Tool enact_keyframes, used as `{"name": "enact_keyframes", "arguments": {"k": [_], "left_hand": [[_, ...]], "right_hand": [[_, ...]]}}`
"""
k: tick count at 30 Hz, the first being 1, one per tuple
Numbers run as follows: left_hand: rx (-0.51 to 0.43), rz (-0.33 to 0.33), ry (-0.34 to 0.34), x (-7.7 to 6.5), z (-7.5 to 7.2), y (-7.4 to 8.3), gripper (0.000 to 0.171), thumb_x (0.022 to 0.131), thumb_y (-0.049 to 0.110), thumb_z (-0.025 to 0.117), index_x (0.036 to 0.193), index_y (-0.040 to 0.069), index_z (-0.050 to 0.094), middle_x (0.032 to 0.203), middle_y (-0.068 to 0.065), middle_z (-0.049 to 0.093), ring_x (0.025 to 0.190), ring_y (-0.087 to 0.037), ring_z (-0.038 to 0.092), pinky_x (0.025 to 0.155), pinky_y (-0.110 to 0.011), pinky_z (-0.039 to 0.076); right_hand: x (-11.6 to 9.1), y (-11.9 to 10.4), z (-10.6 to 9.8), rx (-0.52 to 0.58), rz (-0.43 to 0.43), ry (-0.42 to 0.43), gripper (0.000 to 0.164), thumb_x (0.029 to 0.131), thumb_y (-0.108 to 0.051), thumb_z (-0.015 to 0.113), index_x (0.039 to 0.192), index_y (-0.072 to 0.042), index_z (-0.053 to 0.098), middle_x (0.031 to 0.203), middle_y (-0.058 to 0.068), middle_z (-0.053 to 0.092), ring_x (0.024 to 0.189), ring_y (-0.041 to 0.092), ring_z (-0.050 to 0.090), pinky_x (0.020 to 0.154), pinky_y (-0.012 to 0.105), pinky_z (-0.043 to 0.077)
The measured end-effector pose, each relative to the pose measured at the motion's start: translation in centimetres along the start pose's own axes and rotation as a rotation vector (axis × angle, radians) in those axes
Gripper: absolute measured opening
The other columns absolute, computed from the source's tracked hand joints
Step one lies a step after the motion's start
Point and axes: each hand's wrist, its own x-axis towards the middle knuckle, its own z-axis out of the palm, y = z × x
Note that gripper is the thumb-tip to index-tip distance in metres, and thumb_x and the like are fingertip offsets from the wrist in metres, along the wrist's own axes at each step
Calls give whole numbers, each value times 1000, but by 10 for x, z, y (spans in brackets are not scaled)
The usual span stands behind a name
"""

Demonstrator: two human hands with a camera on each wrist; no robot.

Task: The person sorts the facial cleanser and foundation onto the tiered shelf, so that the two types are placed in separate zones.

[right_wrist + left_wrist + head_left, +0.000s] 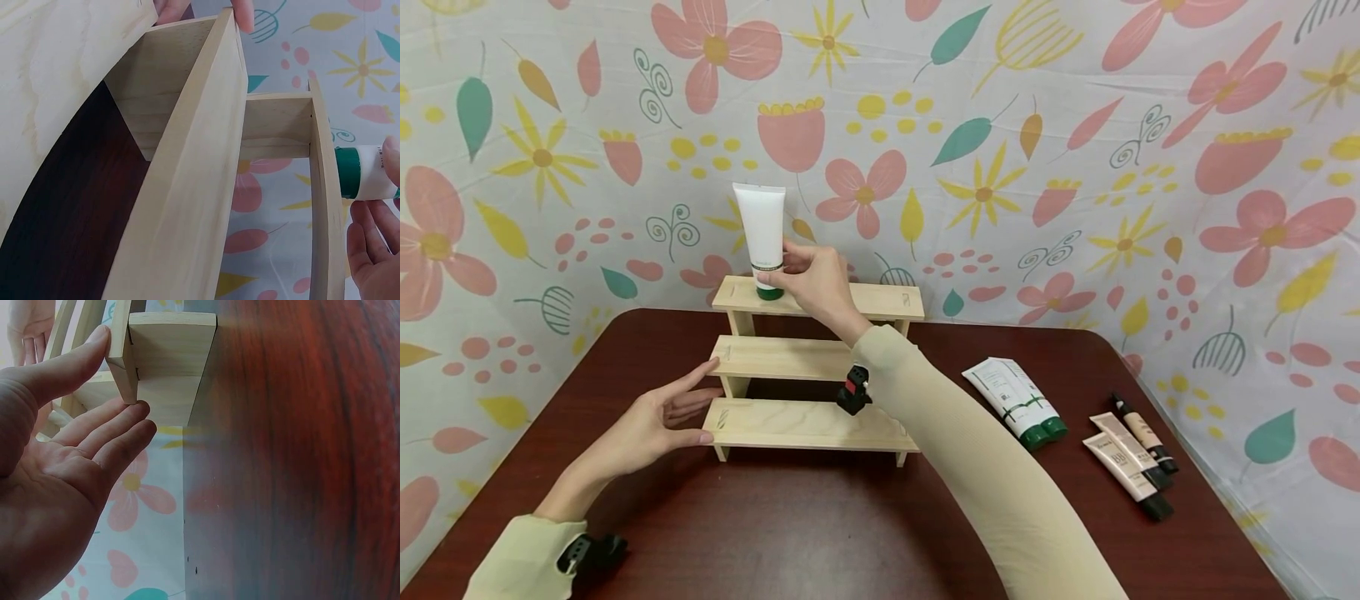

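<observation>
On the top tier of a three-tier wooden display shelf (pixel 805 421), at its left end, a white squeeze tube (pixel 763 221) stands upright on its green cap. My right hand (pixel 816 279) pinches this tube low down between thumb and fingers. The right wrist view has the green cap (pixel 348 173) right at the top board, with the right hand (pixel 378 250) around the tube's lower part. My left hand (pixel 643 429) touches the shelf's left end with extended fingers, thumb at the bottom tier and index finger at the middle one. Its palm (pixel 56 506) holds nothing.
Two white tubes with green caps (pixel 1015 400) lie side by side on the dark red-brown table (pixel 820 533), right of the shelf. Farther right lie two beige tubes with black caps (pixel 1123 467) and a slim black-capped tube (pixel 1142 429). A flower-patterned cloth (pixel 985 167) hangs behind.
</observation>
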Motion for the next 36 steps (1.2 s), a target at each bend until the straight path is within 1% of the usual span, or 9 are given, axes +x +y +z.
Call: {"name": "enact_keyframes", "arguments": {"k": [7,10,16,21,24,27,32,36], "left_hand": [[-6,6,-5,2,2,0,102,85,4,88,168,15,30,157,-19,49,132,-41,58,99,-25,51],[-8,2,-8,3,3,1,102,86,4,88,168,16,29,156,-20,50,132,-40,58,99,-26,52],[-5,1,-13,5,5,1,102,86,4,87,169,17,29,150,-22,56,132,-39,58,99,-28,53],[-1,1,-9,4,6,-1,102,86,5,88,168,17,29,154,-21,51,132,-37,59,98,-26,52],[7,7,-4,4,6,-1,102,86,6,88,168,17,30,158,-20,47,132,-33,59,98,-25,52],[8,11,-5,3,6,0,101,86,7,88,168,16,30,158,-21,47,132,-28,60,98,-25,52],[-4,3,0,1,4,0,101,86,5,88,168,17,31,156,-22,49,132,-19,60,98,-27,53],[-5,-1,2,-2,2,0,102,86,4,88,168,18,30,155,-23,50,132,-16,60,97,-29,55]], "right_hand": [[-2,1,-2,4,6,20,62,85,-23,92,140,-8,68,106,6,80,93,10,75,80,23,58],[-5,1,-4,21,5,22,62,86,-23,91,142,-8,68,107,6,79,93,10,75,80,24,58],[-19,-1,-17,60,11,34,59,87,-21,91,140,-8,69,109,6,78,94,10,74,82,24,58],[-39,-9,-35,97,-24,48,54,88,-20,90,137,-8,72,109,7,78,93,10,73,82,27,57],[-55,-16,-47,133,-64,54,50,88,-18,90,134,-8,74,106,8,79,91,11,74,80,30,58],[-72,-20,-62,151,-101,52,46,88,-15,89,131,-7,75,103,9,79,89,12,75,80,32,59],[-103,-20,-87,146,-129,41,42,88,-13,89,128,-8,77,99,7,79,90,15,75,78,33,59],[-129,-15,-104,130,-131,43,40,88,-10,88,127,-7,77,99,5,79,90,17,75,74,29,57]]}}
